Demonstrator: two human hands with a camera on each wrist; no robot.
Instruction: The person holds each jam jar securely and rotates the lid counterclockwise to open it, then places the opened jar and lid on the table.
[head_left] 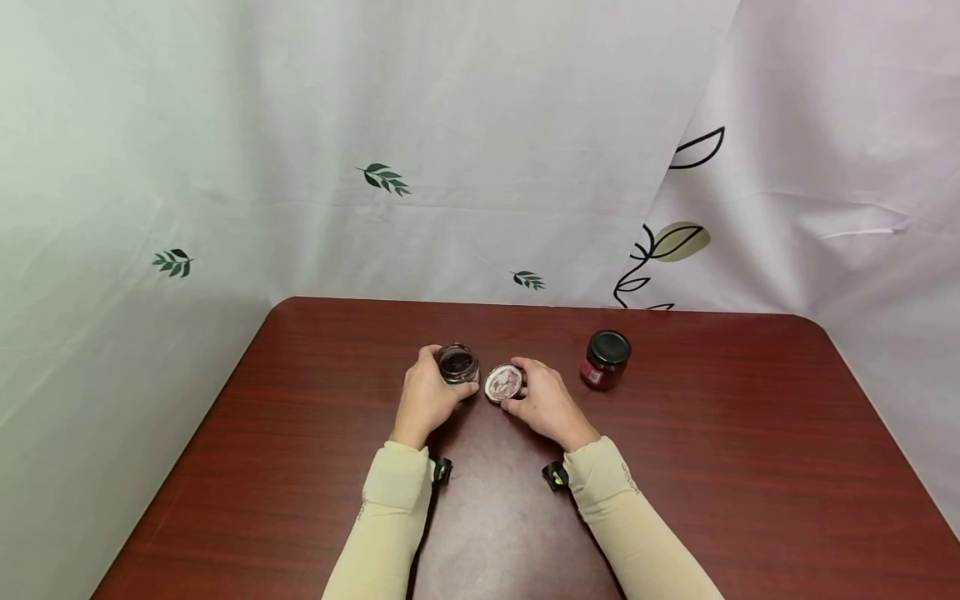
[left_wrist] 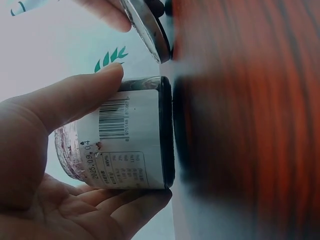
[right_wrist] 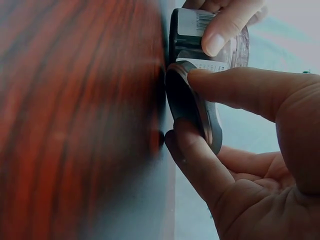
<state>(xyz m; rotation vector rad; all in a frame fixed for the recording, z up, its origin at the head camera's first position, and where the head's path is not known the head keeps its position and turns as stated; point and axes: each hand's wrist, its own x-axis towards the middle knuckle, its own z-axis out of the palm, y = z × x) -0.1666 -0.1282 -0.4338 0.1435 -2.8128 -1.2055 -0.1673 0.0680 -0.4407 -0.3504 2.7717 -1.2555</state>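
Note:
Near the middle of the table, my left hand (head_left: pixel 429 395) grips an uncovered glass jar (head_left: pixel 458 364) with dark contents. Its white label with a barcode faces the left wrist camera, and the jar (left_wrist: pixel 130 142) stands upright on the table. Just right of it, my right hand (head_left: pixel 549 402) pinches a round lid (head_left: pixel 503 383) between thumb and fingers. The lid's inner side, smeared whitish and pink, faces up and is tilted. In the right wrist view the lid (right_wrist: pixel 184 102) has a dark outer face, and its edge is at or close to the tabletop.
A second jar (head_left: pixel 606 360) with a black lid and a red label stands to the right of my right hand. The brown wooden table (head_left: pixel 712 467) has rounded far corners. White cloth (head_left: pixel 480 125) with leaf prints hangs behind it and along the sides.

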